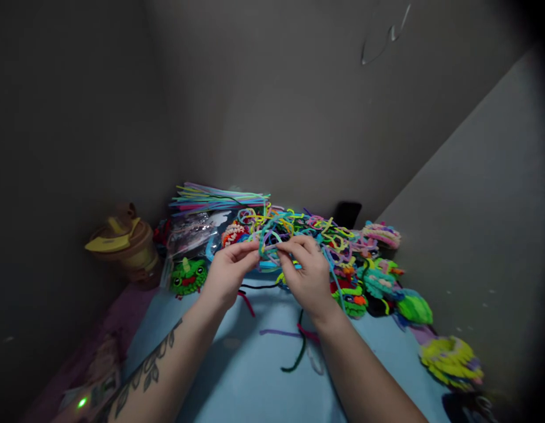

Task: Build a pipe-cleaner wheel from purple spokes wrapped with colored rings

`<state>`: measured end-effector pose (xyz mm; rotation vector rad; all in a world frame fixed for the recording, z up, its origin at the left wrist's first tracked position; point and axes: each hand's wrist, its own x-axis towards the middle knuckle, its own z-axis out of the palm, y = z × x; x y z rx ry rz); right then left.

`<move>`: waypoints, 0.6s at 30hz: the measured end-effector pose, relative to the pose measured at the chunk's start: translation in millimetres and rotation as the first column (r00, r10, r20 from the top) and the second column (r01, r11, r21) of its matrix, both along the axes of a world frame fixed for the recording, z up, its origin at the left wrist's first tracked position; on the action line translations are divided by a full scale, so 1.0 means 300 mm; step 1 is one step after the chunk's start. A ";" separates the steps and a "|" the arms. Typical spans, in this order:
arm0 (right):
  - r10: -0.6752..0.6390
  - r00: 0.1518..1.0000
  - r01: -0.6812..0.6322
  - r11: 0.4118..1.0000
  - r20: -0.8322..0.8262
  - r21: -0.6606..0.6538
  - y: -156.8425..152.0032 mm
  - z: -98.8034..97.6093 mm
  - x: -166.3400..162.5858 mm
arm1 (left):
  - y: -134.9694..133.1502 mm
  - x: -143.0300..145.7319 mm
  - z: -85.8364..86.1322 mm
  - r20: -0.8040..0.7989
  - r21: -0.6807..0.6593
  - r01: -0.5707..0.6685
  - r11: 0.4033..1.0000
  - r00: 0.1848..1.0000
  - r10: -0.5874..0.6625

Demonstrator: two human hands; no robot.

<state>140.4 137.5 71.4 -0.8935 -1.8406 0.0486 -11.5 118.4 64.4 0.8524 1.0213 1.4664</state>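
Observation:
Above the blue tabletop, my left hand (231, 270) pinches a tangle of bent pipe cleaners (269, 238) in teal and lilac, thumb against fingertips. My right hand (305, 270) grips the same piece from the other side, its fingertips close to the left ones. Which strand each hand has is too small to make out. Behind the hands lies a heap of looped, curled pipe cleaners (338, 238) in many colours. Below them, loose pipe cleaners lie on the table, including a purple one (279, 333) and a dark green one (299, 355).
Straight pipe cleaners (224, 198) lie bundled at the back. A green fuzzy figure (188, 276) and a clear plastic bag (193, 232) sit left, beside a brown tumbler (127, 249). Several fuzzy pieces line the right side, among them a yellow one (451, 361). Grey walls enclose the table.

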 end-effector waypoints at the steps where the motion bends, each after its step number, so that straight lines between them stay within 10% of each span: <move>1: 0.012 1.000 -0.012 1.000 0.000 -0.001 -0.001 -0.001 -0.001 | 0.000 0.001 0.000 -0.002 0.003 -0.001 1.000 1.000 0.001; 18: 0.003 0.991 -0.011 0.998 0.133 0.059 -0.002 -0.027 -0.003 | 0.005 0.005 -0.007 -0.047 0.023 -0.027 0.999 0.999 0.028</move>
